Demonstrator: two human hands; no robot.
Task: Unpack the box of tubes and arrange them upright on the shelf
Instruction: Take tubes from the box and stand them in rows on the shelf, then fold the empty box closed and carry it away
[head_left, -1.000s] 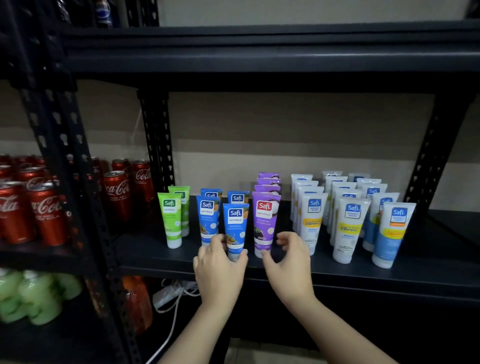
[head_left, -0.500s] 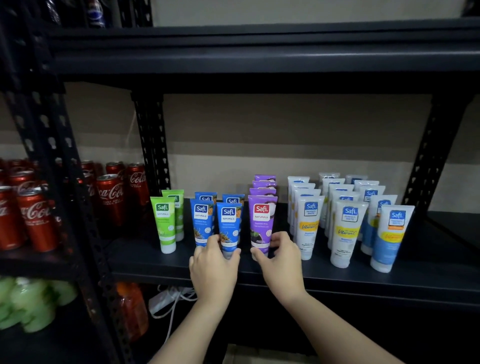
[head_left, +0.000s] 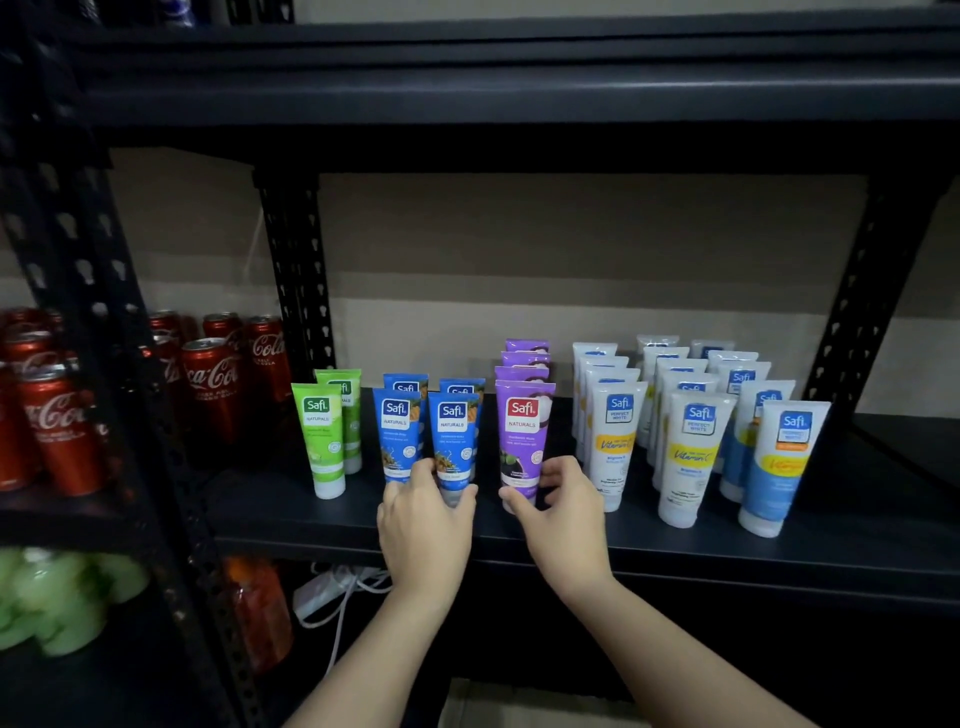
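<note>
Both hands have closed in since a second ago: the left hand (head_left: 423, 514) now grips the front blue tube (head_left: 453, 441), the right hand (head_left: 558, 506) pinches the front purple tube (head_left: 522, 441), both upright on the shelf (head_left: 675, 545).

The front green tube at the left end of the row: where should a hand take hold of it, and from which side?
Judging by its pose, the front green tube is best pinched across its flat upper body, from the front. It stands upright on its narrow white cap, so a low push could tip it. A second green tube stands right behind it, while the shelf edge in front is open.
</note>
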